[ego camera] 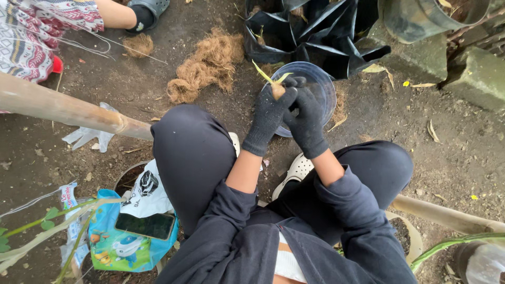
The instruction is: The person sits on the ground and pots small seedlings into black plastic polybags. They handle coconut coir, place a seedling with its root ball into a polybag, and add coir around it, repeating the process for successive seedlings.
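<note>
Holding the seedling in our gloved left hand, right hand gripping the clear pot, we keep roots centred, upright.

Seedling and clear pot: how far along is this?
Done: both gloved hands, left hand and right hand, have the seedling wrapped in fibre. In hand: holding it over the clear pot. Left: it isn't seated yet; more fibre lies on the soil.
</note>
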